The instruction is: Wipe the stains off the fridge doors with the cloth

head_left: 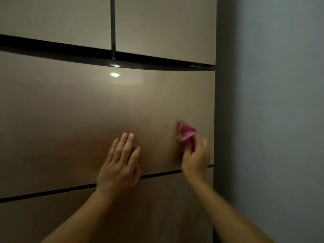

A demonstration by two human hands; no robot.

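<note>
A glossy bronze fridge fills the view. Its wide middle drawer door [87, 111] is the one under my hands. My left hand [121, 165] lies flat on that door with straight fingers, near its lower edge. My right hand [196, 158] grips a bunched pink cloth [186, 133] and holds it against the door near the right edge; hand and cloth look blurred. I cannot make out any distinct stains on the surface.
Two upper doors [163, 27] meet at a dark vertical gap above a black horizontal seam. A lower drawer door [157, 207] sits under my forearms. A grey wall [271, 120] runs close along the fridge's right side.
</note>
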